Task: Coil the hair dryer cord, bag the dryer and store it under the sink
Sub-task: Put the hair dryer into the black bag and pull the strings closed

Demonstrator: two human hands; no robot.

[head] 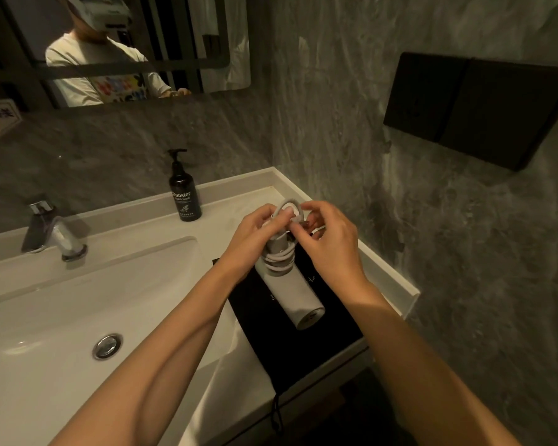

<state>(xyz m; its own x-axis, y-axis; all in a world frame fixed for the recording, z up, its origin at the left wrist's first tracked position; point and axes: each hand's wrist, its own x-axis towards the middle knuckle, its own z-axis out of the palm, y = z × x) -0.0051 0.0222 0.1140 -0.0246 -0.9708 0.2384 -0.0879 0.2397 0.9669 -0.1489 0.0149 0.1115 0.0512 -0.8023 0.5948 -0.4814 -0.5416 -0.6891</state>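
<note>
Head view of a washbasin bench (384, 268). A white hair dryer (292, 284) lies on a black bag (290, 346), which is spread flat on the bench to the right of the basin (78, 300); the dryer's vented end points toward the viewer. Several turns of white cord (279, 257) wrap the dryer's body near its far end, and one loop rises above the fingers. The left hand (255, 235) has its grip closed on the dryer's far end and the cord; the right hand (331, 239) pinches the cord loop between thumb and fingers. The bag's drawstring (276, 413) hangs over the front edge. A dark pump bottle (184, 196) stands behind, near the wall; a chrome tap (57, 231) sits left.
</note>
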